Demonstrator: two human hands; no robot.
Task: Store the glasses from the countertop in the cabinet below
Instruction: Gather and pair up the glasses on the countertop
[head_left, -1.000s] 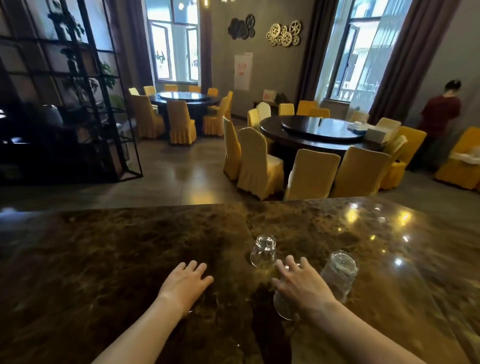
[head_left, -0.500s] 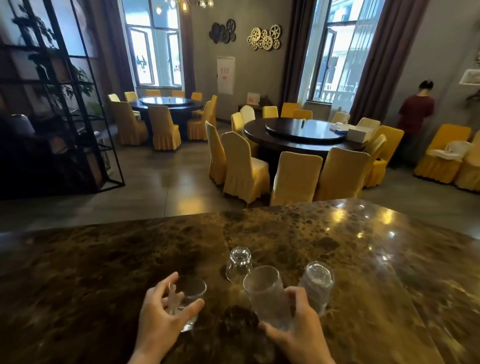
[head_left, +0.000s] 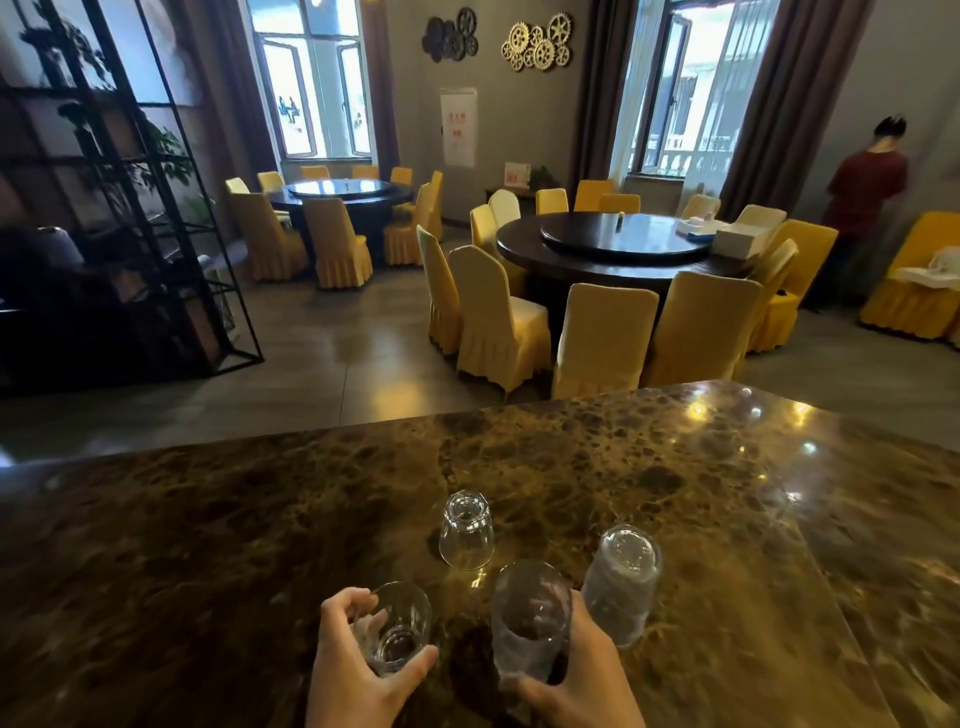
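Observation:
My left hand (head_left: 353, 675) grips a short clear glass (head_left: 397, 626), held mouth-up just above the dark marble countertop (head_left: 208, 545). A taller clear glass (head_left: 530, 618) sits in my right hand (head_left: 576, 686), also mouth-up. Two more clear glasses stand upside down on the countertop: a small one (head_left: 466, 530) behind my hands and a taller one (head_left: 621, 584) right beside my right hand. The cabinet below is out of view.
Beyond the counter's far edge lie a tiled floor, round dark tables (head_left: 618, 244) ringed by yellow-covered chairs (head_left: 602, 332), and a black metal shelf (head_left: 130, 208) at the left. A person in a red top (head_left: 865, 192) stands at the far right.
My hands went from lying flat on the counter to closing around one glass each and lifting them. The view has tilted up slightly and shifted.

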